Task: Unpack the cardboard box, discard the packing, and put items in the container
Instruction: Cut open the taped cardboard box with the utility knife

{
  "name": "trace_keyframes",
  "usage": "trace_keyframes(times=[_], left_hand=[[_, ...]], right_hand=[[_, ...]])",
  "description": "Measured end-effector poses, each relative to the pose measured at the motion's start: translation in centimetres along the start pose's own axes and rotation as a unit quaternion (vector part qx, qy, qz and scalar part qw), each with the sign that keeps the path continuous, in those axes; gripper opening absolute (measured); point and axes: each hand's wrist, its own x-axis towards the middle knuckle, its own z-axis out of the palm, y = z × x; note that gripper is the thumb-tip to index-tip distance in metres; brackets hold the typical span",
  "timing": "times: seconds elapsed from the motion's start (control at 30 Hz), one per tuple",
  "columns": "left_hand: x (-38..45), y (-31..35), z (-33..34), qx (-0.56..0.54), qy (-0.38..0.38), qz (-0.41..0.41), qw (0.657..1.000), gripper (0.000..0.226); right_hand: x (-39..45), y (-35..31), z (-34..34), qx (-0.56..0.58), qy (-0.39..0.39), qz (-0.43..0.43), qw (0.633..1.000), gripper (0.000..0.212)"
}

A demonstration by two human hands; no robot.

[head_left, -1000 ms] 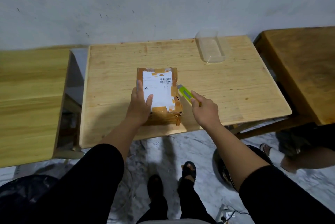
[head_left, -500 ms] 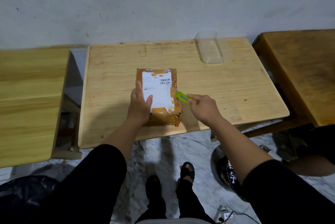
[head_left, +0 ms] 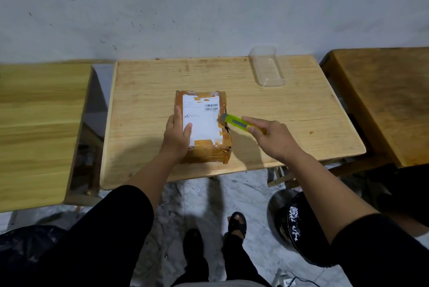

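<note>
On the table (head_left: 290,124), left hand (head_left: 177,134) lies flat on the box (head_left: 204,138) — right hand (head_left: 272,137) grips a cutter (head_left: 236,122) at its edge.

We see the taped cardboard box (head_left: 202,124) lying flat on the wooden tabletop (head_left: 290,119), white label up. Left hand (head_left: 177,134) presses flat on its near-left top. Right hand (head_left: 272,138) grips a yellow-green utility knife (head_left: 240,123), tip at the box's right top edge. Clear plastic container (head_left: 267,67) sits far right, well apart.

Left hand (head_left: 177,134) flat; right hand (head_left: 274,139) fisted.
</note>
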Motion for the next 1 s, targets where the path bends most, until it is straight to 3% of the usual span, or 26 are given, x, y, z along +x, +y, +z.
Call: trace_keyframes(times=[0.1,0.23,0.7,1.0], left_hand=[[-0.4,-0.4,-0.3,0.002,0.0,0.009,1.0,0.056],[-0.8,-1.1,-0.2,0.013,-0.006,0.03,0.999,0.054],[-1.0,-0.6,-0.3,0.039,-0.023,0.015,0.999,0.055],[-1.1,-0.1,-0.5,0.061,-0.024,0.011,0.998,0.055]], right_hand=[[0.0,-0.3,0.9,-0.045,-0.099,-0.093,0.99,0.033],[0.6,-0.3,2.4,-0.083,-0.175,-0.135,0.972,0.035],[2.3,-0.9,3.6,-0.239,-0.147,-0.223,0.934,0.039],[3.3,0.3,1.8,-0.248,-0.198,-0.183,0.931,0.04]])
